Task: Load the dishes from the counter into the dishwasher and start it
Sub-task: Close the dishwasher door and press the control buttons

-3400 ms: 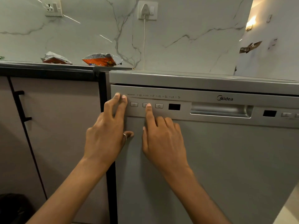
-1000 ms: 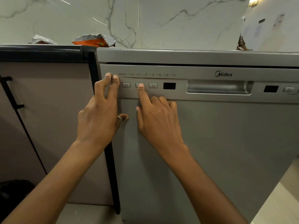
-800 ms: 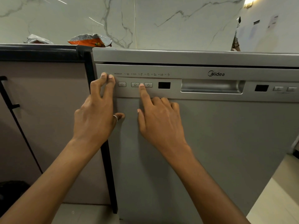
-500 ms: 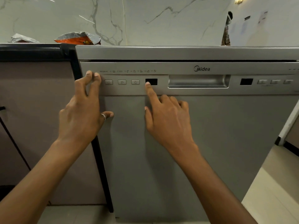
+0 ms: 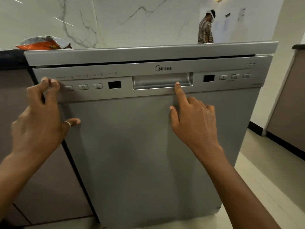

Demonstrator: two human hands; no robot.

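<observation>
Dishwasher (image 5: 132, 154) stands on the floor (image 5: 264, 171), front toward the camera, filling the middle of the view. Door closed; a thin dark gap runs under the lid (image 5: 148, 53). Long axis upright; the control panel (image 5: 148, 94) runs left to right across the top of the door.

Edges and room:
- Left side sits tight against a dark strip at the edge of the left cabinet (image 5: 46, 187). No gap there.
- Right side stands free. Open floor beyond it, then a second cabinet (image 5: 290, 104) at far right, well apart.
- A strip of floor shows along the foot of the door.
- Lid overhangs the door front; counter (image 5: 11, 58) meets it at the left, with a torn snack bag (image 5: 42, 44) on top near the marble wall (image 5: 132, 22).

Panel, left to right: three buttons (image 5: 83, 87), dark display (image 5: 114, 84), handle recess (image 5: 156, 80), second display, three more buttons (image 5: 235, 76).

Hands, both against the door front:
- Left hand (image 5: 39, 126): two fingertips rest on the far left end of the panel, just left of the first button; thumb spread onto the door face, ring (image 5: 66, 123) on it. Grips nothing.
- Right hand (image 5: 196, 124): index finger (image 5: 179, 93) straight, tip at the lower lip of the handle recess, right of centre. Other fingers loosely folded, thumb out to the left. Holds nothing.

A person (image 5: 204, 30) stands in the background behind the lid.
</observation>
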